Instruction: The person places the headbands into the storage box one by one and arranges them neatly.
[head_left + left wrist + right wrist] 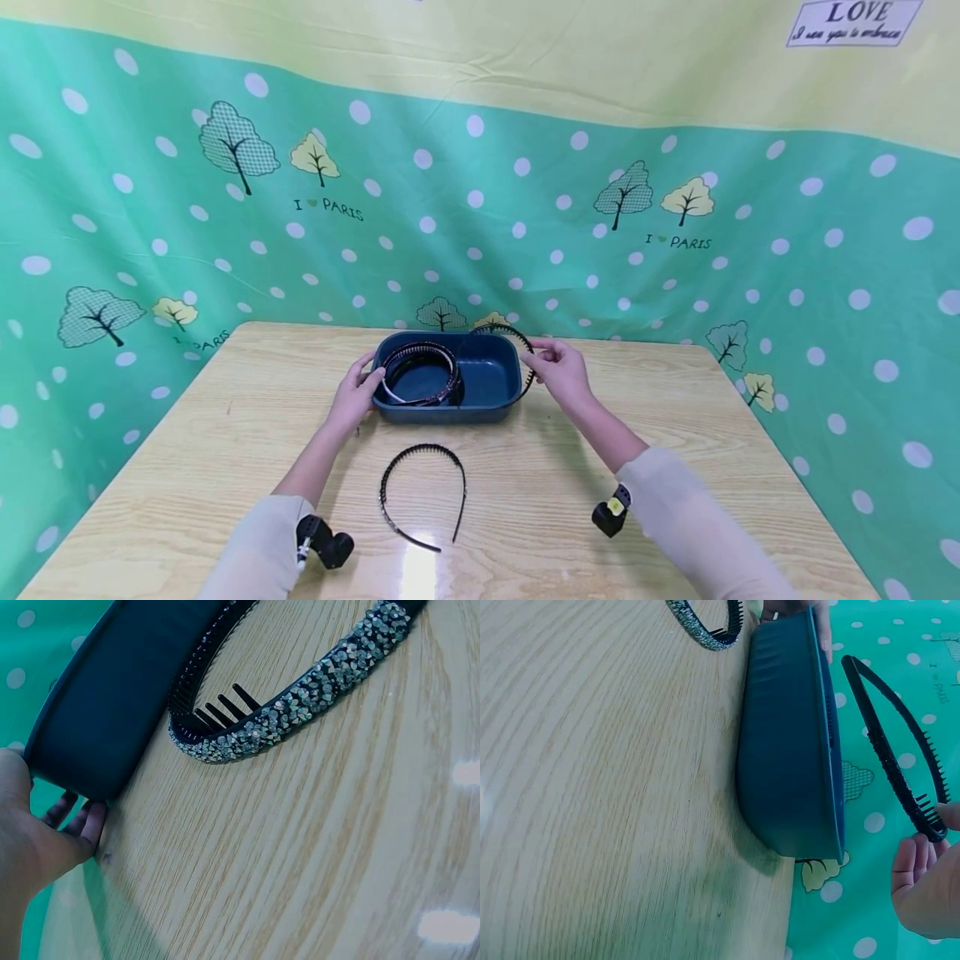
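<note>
My left hand point(351, 400) grips the left end of a dark blue plastic basin point(438, 416), its thumb at the rim and fingertips low on the outer wall. My right hand point(561, 371) pinches a black toothed headband point(889, 761) at its bend, holding it upright over the basin's right end. Several dark headbands point(453, 367) lie together in the basin's left half; one has a whitish band. On the table in front, another black headband point(289, 711) is covered in sparkling stones and has comb teeth inside; its open ends point toward me.
The light wood table point(225, 467) runs back to a green dotted cloth point(420, 225) hanging close behind the basin. A small black camera is strapped at each wrist. Bright reflections lie on the tabletop near its front.
</note>
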Action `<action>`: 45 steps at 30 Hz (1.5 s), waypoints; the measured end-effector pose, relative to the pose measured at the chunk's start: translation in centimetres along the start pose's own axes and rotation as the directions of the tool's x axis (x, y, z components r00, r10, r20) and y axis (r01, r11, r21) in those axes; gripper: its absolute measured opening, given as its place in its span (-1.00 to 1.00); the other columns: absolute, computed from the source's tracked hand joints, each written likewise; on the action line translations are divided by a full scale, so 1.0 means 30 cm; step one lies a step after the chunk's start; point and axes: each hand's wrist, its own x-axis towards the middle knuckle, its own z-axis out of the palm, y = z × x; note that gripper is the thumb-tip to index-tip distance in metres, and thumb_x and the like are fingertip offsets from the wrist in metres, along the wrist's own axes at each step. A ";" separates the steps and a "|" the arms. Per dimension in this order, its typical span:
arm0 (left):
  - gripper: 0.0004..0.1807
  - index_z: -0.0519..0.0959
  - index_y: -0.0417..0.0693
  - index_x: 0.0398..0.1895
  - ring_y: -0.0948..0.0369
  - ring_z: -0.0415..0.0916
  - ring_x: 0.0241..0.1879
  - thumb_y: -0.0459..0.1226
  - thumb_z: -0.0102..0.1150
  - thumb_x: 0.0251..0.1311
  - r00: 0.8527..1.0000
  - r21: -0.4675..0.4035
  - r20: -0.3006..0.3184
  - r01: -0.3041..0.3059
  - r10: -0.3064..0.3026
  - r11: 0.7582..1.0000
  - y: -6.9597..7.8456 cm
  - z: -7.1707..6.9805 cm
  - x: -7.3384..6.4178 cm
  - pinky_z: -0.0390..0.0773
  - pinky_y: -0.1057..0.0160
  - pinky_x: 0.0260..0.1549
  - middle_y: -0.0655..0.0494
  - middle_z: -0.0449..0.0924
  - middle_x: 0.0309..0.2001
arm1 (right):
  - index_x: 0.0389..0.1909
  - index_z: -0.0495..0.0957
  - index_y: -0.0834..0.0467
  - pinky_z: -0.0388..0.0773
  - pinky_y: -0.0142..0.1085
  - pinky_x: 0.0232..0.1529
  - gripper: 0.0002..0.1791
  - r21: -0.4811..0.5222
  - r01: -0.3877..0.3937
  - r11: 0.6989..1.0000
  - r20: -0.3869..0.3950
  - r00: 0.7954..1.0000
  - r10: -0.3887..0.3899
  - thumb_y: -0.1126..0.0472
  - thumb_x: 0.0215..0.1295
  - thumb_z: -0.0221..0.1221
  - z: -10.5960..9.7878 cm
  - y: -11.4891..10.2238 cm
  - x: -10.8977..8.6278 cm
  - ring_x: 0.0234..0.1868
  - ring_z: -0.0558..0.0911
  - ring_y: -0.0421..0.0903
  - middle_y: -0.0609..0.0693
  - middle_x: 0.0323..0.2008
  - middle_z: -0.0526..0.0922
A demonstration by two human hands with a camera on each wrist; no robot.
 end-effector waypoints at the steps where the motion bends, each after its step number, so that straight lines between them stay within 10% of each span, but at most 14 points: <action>1: -0.41 0.06 0.09 0.45 0.35 0.48 -0.28 -0.08 -0.13 0.40 1.000 0.002 0.001 -0.001 0.001 1.000 0.001 0.000 0.000 0.56 0.39 -0.37 -0.30 0.35 0.20 | -0.03 0.58 0.19 0.52 -0.39 -0.44 -0.67 0.005 0.000 1.000 -0.006 1.000 0.000 0.26 0.15 0.26 0.003 0.000 0.002 -0.56 0.46 -0.25 -0.11 -0.50 0.47; 30: -0.41 0.05 0.06 0.45 0.39 0.48 -0.37 -0.11 -0.13 0.40 1.000 -0.012 -0.004 -0.010 0.010 1.000 0.003 0.000 -0.005 0.55 0.39 -0.42 -0.34 0.33 0.21 | -0.08 0.57 0.20 0.59 -0.13 -0.20 -0.69 0.115 -0.042 0.992 -0.108 0.993 0.055 0.21 0.15 0.28 0.102 0.020 0.050 -0.44 0.54 -0.11 -0.07 -0.46 0.50; 45: -0.40 0.04 0.05 0.46 0.37 0.49 -0.35 -0.10 -0.14 0.40 1.000 -0.030 0.004 -0.008 0.008 1.000 0.012 0.003 -0.010 0.55 0.39 -0.41 -0.36 0.31 0.22 | -0.08 0.58 0.20 0.50 -0.40 -0.47 -0.70 0.139 -0.061 0.988 -0.139 0.987 0.080 0.22 0.15 0.27 0.153 0.033 0.071 -0.57 0.49 -0.16 -0.09 -0.49 0.48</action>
